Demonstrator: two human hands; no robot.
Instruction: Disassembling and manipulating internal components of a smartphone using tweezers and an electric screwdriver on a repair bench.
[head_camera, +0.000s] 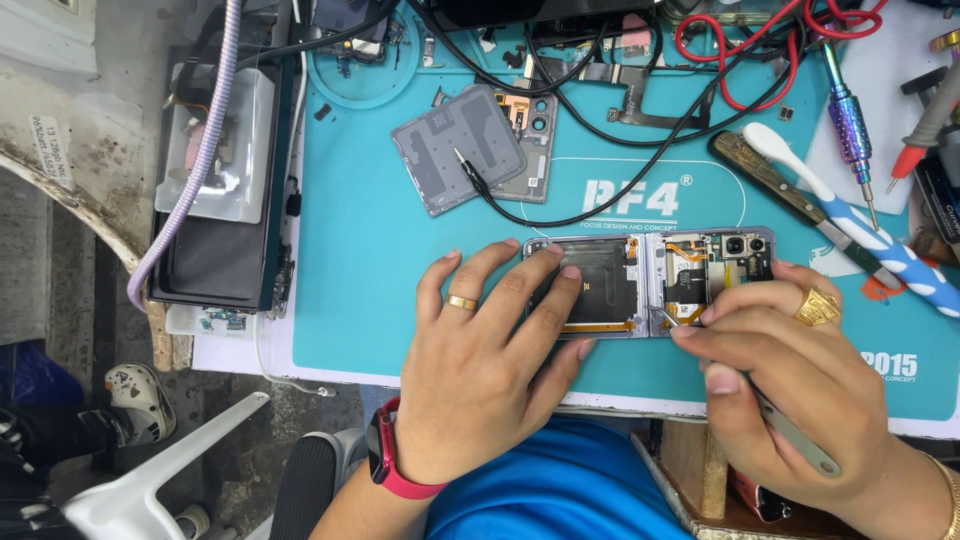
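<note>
An opened folding phone (680, 272) lies flat on the teal work mat (380, 280), its back off and its battery, flex cables and camera module showing. My left hand (490, 360), with a gold ring and a pink watch on the wrist, presses down on the phone's left half. My right hand (800, 380), also ringed, grips metal tweezers (790, 430) whose tips touch the phone's lower middle near the hinge.
A grey back cover (455, 150) and another phone frame (530, 140) lie further back on the mat, crossed by black cables. A purple screwdriver (850, 120), a white-blue toothbrush (860, 220) and a knife (770, 180) lie at right. A dark device box (215, 260) stands left.
</note>
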